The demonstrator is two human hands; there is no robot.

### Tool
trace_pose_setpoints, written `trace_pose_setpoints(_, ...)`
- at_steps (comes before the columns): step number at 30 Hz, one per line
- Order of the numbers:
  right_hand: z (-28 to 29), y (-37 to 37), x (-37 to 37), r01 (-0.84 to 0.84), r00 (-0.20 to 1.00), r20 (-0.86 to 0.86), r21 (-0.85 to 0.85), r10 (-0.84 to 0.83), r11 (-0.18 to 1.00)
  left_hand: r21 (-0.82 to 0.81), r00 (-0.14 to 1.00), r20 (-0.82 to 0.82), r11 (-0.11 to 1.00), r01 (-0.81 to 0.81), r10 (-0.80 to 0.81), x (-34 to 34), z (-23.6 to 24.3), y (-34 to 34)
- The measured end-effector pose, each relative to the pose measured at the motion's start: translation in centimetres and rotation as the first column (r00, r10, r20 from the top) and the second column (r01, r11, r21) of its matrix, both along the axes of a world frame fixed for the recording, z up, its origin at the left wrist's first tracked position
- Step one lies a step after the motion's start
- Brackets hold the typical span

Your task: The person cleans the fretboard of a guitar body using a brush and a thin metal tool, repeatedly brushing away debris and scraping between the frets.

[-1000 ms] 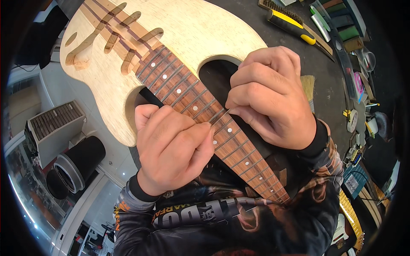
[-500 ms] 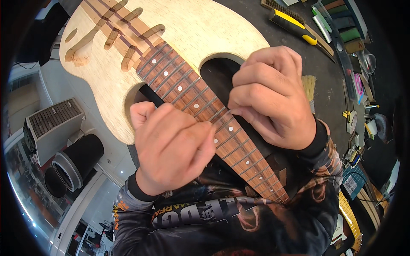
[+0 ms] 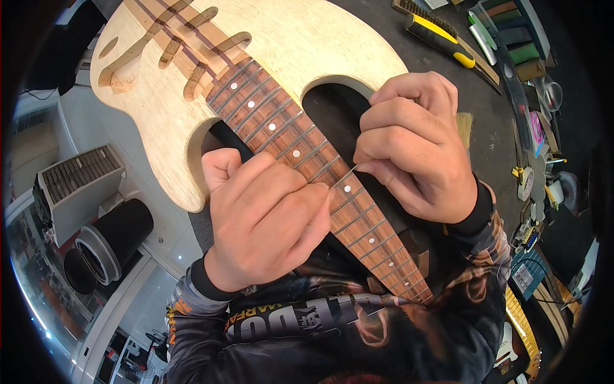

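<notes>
An unfinished pale wooden guitar body (image 3: 300, 45) lies slanted before me, its brown fretboard (image 3: 281, 128) running down to the right toward my torso. White dots and metal frets mark the board. My left hand (image 3: 265, 221) rests over the fretboard's left edge, fingers curled, thumb and forefinger pinched at the middle frets. Across from it, my right hand (image 3: 412, 150) pinches at the board's right edge, its other fingers folded. A thin dark line spans between both pinches along a fret; whether it is the fret or something held, I cannot tell.
A wire brush with a yellow and black handle (image 3: 440, 40) lies on the dark bench at the upper right. Tools, a tape roll (image 3: 526, 184) and another guitar neck (image 3: 523, 326) line the right side. A black bin (image 3: 121, 237) stands on the floor at left.
Both hands have shifted slightly to the right, still pinched. The guitar has barely moved in view.
</notes>
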State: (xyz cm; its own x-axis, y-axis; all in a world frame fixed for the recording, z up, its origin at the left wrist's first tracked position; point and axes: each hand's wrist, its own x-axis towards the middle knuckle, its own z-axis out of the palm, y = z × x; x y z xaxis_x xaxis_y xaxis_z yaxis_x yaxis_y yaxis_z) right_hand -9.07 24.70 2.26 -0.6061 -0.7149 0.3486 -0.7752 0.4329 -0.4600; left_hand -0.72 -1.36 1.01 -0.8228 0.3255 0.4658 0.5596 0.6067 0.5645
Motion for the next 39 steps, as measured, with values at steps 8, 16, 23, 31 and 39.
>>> trace_pose_setpoints(8, -0.3, -0.6, -0.1, -0.004, 0.999, -0.044, -0.031, 0.002, 1.0, -0.003, 0.999, -0.011, 0.999, -0.044, 0.044, 0.3, -0.1, -0.3)
trace_pose_setpoints(16, 0.0, -0.2, 0.2, 0.015, 0.999, -0.05, 0.02, -0.014, 1.0, 0.001, 1.0, -0.001, 1.0, -0.008, 0.008, -0.1, 0.2, 0.1)
trace_pose_setpoints(23, -0.4, -0.4, 0.0, 0.01, 0.998, -0.069, -0.023, -0.011, 1.0, 0.006, 0.999, -0.019, 0.999, -0.042, 0.042, 0.0, -0.2, -0.2)
trace_pose_setpoints(31, -0.5, -0.2, 0.3, 0.039, 0.997, -0.067, -0.004, -0.039, 0.999, -0.02, 1.0, -0.025, 1.0, -0.019, 0.018, -0.2, 0.0, 0.2)
trace_pose_setpoints(39, 0.2, 0.4, 0.3, 0.026, 0.999, -0.048, 0.022, -0.025, 0.999, 0.003, 1.0, -0.026, 1.0, -0.007, 0.007, -0.2, 0.0, 0.2)
